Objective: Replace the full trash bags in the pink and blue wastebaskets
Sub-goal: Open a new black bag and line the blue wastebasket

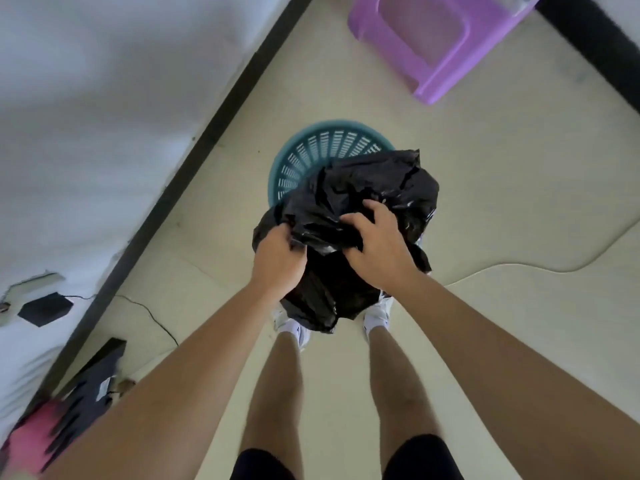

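Note:
A black trash bag [349,188] hangs crumpled in front of me, above my feet. My left hand [277,254] grips its left edge and my right hand [377,244] clutches its folds on the right. Just beyond the bag, the blue slotted wastebasket [311,154] stands on the floor with its near side hidden by the bag; no liner shows on the visible part. At the lower left edge a pink wastebasket [31,441] shows only partly, with dark plastic [86,386] over it, blurred.
A purple plastic stool [429,43] stands at the top right. A white wall with a dark baseboard [194,161] runs along the left. A thin black cable [156,320] crosses the floor, and a black wall fitting [45,308] sits left.

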`<action>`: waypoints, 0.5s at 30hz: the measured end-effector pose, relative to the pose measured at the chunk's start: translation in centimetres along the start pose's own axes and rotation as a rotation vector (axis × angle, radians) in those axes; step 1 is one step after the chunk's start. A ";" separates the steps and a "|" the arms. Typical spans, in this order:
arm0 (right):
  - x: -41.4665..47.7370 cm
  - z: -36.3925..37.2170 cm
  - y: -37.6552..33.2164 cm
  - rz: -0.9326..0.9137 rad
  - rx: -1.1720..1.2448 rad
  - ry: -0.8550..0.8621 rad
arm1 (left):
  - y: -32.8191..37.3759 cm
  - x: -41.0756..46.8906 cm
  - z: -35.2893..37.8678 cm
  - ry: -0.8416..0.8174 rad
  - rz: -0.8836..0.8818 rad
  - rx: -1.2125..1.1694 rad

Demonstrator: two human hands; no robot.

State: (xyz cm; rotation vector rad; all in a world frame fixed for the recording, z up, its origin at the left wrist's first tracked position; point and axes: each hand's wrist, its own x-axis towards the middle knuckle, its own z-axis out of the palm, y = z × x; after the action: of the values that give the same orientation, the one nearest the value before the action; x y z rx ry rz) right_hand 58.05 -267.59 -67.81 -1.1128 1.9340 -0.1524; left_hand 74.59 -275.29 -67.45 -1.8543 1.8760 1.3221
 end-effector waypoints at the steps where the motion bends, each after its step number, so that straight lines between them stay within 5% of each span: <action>1: 0.8 1.1 0.2 0.016 -0.054 -0.007 | -0.8 0.8 0.1 0.003 0.003 -0.011; 4: 3.3 3.2 1.0 0.118 -0.096 -0.046 | -2.2 2.7 0.0 -0.002 0.049 0.029; 7: 5.4 3.9 1.1 0.233 0.125 -0.129 | -2.9 3.3 -0.6 0.094 0.089 0.091; 10: 5.5 3.6 0.3 0.215 0.128 0.051 | -2.8 1.8 -0.4 0.348 0.111 0.151; 12: 5.1 3.2 -0.2 0.155 -0.055 0.257 | -2.5 0.6 0.2 0.399 -0.019 0.095; 15: 5.3 2.3 -0.4 0.201 -0.204 0.420 | -2.4 0.5 1.4 0.240 -0.324 -0.107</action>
State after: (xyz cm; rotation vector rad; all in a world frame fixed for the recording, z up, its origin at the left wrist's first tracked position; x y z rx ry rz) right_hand 58.83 -271.09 -72.32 -1.0698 2.4694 -0.0837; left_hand 75.98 -274.20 -69.67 -2.3418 1.5351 1.1529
